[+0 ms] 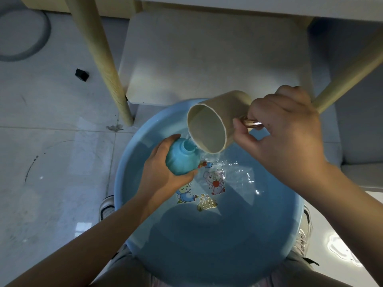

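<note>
Pale floor tiles (51, 152) surround a blue basin (207, 255) of water at the person's feet, cartoon stickers (215, 181) on its bottom. Over the water, the left hand (161, 175) wraps around a small, round turquoise bottle (178, 162), its short open neck aimed up and slightly right. Just beyond, the right hand (286, 131) pinches the shiny handle of a beige mug (209, 129) tipped on its side, mouth facing down-left, lip at the bottle's mouth, water running off. Wooden desk legs (103, 59) stand behind.
</note>
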Available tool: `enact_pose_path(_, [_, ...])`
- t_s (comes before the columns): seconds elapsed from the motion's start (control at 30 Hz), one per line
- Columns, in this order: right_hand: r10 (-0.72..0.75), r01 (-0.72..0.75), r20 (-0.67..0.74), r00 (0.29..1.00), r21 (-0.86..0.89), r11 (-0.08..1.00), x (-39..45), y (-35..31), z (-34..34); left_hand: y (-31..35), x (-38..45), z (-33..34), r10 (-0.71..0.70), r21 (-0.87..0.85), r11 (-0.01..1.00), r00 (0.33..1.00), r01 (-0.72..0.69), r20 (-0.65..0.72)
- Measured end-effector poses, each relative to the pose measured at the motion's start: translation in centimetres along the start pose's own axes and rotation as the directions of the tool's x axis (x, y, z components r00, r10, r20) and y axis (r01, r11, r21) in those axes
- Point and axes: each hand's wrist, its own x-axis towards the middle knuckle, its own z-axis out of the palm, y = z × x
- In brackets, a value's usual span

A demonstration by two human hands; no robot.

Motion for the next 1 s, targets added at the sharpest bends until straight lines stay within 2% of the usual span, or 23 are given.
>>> enact_pose_path(1.0, [-0.120,0.120,-0.012,0.993,-0.014,0.993,0.22,-0.48,0.02,0.32,-0.13,0.03,0.013,-0.023,1.000,1.000,-0.013,0.023])
